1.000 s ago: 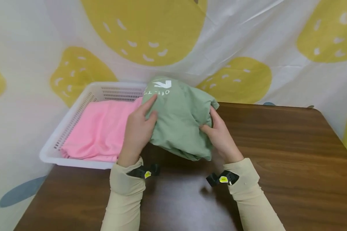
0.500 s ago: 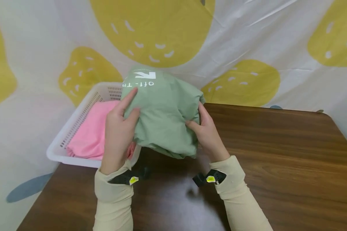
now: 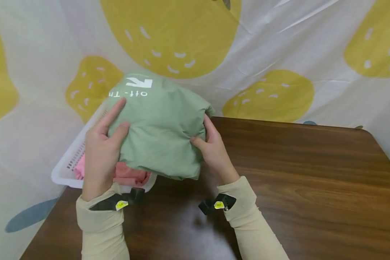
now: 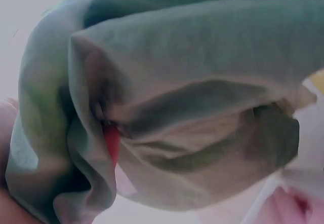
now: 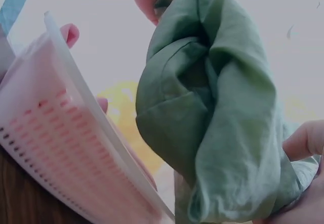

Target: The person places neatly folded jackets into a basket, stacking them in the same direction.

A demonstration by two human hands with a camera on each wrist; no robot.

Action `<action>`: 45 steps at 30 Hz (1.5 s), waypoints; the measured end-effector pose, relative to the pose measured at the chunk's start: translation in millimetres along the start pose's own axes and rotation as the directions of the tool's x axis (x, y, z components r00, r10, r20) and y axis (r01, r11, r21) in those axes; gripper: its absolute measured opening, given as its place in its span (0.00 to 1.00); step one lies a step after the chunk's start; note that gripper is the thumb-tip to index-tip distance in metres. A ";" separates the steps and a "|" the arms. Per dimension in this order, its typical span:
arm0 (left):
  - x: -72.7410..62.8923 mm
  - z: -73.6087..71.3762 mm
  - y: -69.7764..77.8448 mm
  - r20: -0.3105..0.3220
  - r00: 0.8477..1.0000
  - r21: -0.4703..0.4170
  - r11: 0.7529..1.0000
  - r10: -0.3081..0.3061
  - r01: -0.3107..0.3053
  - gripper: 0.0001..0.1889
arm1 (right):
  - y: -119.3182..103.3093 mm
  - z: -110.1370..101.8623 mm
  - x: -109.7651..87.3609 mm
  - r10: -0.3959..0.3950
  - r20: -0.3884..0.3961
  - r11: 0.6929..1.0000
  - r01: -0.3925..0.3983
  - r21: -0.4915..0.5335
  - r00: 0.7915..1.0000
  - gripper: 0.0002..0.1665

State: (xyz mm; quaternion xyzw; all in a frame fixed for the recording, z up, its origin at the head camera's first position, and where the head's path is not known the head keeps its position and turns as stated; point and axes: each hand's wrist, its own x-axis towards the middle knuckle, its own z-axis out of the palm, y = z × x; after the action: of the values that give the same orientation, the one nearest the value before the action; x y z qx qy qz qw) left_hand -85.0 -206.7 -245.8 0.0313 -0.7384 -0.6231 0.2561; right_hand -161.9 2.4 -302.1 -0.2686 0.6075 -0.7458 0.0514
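A folded green T-shirt [image 3: 162,122] with white print is held up in the air in the head view, above the right part of a white basket [image 3: 62,179]. My left hand [image 3: 102,151] grips its left side, index finger and thumb lying on the front face. On the opposite side, my right hand [image 3: 216,151] pinches the edge with its thumb in front. Layered folds of the green T-shirt [image 5: 238,107] fill much of the right wrist view, and its underside shows in the left wrist view. The fingers behind the cloth are hidden in the head view.
Pink cloth [image 3: 79,169] and a folded coral-red cloth [image 3: 131,174] lie in the basket, partly covered from view. The brown wooden table [image 3: 295,180] stretches to the right. Behind it hangs a white curtain [image 3: 195,43] with yellow lemon shapes.
Both hands have carried the green T-shirt to the left, from beside the basket to over it. It now hides most of the pink cloth. The coral-red cloth has come into sight below it.
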 end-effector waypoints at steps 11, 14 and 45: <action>-2.1 -36.7 -12.3 -0.016 1.000 -0.102 0.995 -0.019 0.018 0.22 | 6.9 30.1 2.1 0.032 0.050 0.995 -0.037 0.090 0.998 0.43; 1.0 -40.4 -17.2 -0.033 0.999 -0.183 0.983 -0.032 0.025 0.23 | 9.3 38.5 4.2 0.044 0.040 0.991 -0.049 0.124 0.998 0.44; 14.8 -105.2 -65.0 -0.059 0.930 0.107 0.924 -0.363 0.367 0.22 | 36.2 71.3 6.9 0.199 0.175 0.977 -0.181 -0.114 0.964 0.38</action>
State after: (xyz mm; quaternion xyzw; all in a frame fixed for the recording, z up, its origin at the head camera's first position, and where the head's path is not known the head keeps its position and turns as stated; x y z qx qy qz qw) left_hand -71.7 -321.7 -291.9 0.1951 -0.7496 -0.6150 0.1475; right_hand -143.8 -72.4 -325.2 -0.2795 0.6584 -0.6788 0.1660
